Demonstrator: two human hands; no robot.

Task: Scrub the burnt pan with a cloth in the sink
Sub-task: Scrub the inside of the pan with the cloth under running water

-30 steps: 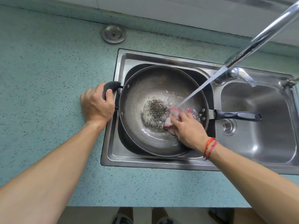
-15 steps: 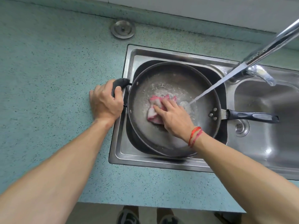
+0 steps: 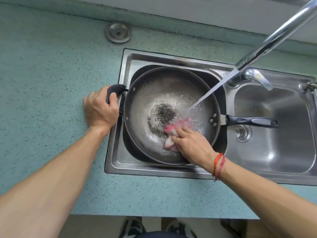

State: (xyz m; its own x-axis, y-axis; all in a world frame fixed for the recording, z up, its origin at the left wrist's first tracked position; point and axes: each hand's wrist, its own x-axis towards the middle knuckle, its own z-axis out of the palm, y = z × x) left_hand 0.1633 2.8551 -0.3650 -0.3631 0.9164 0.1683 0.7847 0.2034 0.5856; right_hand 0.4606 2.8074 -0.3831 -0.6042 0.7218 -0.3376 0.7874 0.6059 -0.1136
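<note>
A dark round pan lies in the left sink basin, with a black burnt patch at its centre. Its long black handle reaches over the right basin. My left hand grips the pan's short black side handle at the sink's left rim. My right hand presses a pink and white cloth against the pan's bottom, just right of and below the burnt patch. Water from the tap streams onto the cloth.
The right basin holds only its drain. A teal speckled counter surrounds the sink. A round metal sink plug lies on the counter behind the left basin. A red string bracelet circles my right wrist.
My right hand has dragged the cloth from the pan's centre to the lower right, uncovering the burnt patch. My left hand keeps its grip on the side handle.
</note>
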